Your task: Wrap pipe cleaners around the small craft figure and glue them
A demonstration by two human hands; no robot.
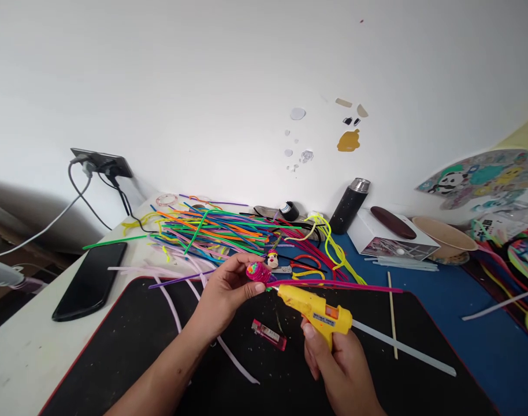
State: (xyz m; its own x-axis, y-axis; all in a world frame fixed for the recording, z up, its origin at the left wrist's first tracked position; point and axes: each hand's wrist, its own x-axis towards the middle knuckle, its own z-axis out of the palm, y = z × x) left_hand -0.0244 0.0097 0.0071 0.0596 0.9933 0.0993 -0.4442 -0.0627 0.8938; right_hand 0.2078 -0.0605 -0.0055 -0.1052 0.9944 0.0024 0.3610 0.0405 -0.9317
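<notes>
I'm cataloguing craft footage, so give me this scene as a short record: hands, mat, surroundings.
left hand: holding pink coiled piece
right hand: gripping yellow glue gun with a translucent glue stick
nozzle: close to the piece; contact unclear
on mat: small red item, perhaps a lighter
behind mat: pile of coloured pipe cleaners
left of mat: black phone
near wall: black flask

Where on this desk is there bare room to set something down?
White tabletop nearer than the phone, left of the black mat; bare mat between the phone and left forearm; and blue surface beyond the mat's right edge. It's crowded behind the left hand and glue gun, where colourful pipe cleaners spread.
</notes>
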